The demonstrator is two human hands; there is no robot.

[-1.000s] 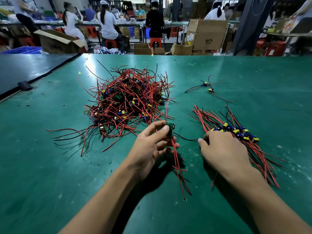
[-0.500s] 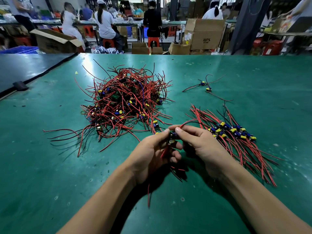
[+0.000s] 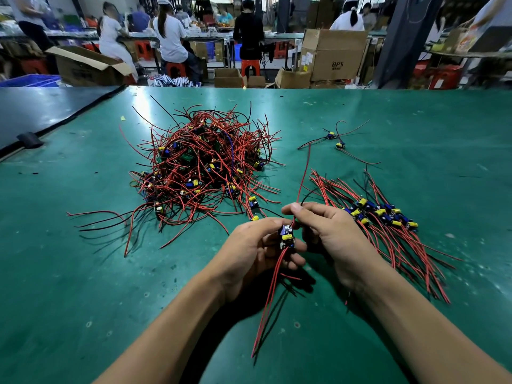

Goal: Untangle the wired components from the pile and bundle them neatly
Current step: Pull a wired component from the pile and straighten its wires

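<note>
Held component [image 3: 287, 237]: a small board with a yellow and a blue part, lifted just off the desk [image 3: 83, 273] at its near middle, between the two hands.
Upper red lead [image 3: 304, 173]: rises from the board's top edge and runs away from the person.
Tail leads [image 3: 270, 300]: red and black, hanging from the board's lower edge toward the person, so the whole piece lies roughly far-to-near.
Left hand [image 3: 255, 250]: fingers [image 3: 295, 261] curled round the board from the left and below, gripping it.
Right hand [image 3: 329, 234]: fingers [image 3: 300, 209] pinching the upper red lead right where it leaves the board.
Sorted bundle [image 3: 388, 217]: just beyond the right hand, to the right of the held piece. Its boards are clustered and its wires slant from far-left to near-right.
What the move turns on: the bundle is on the right hand's side, and the held piece's axis looks only slightly off the bundle's slant, so a small turn should line it up.
Tangled pile [image 3: 205, 167]: far-left of the hands and well apart from the bundle.
Loose pair [image 3: 335, 141]: two boards with wires, beyond the bundle.
</note>
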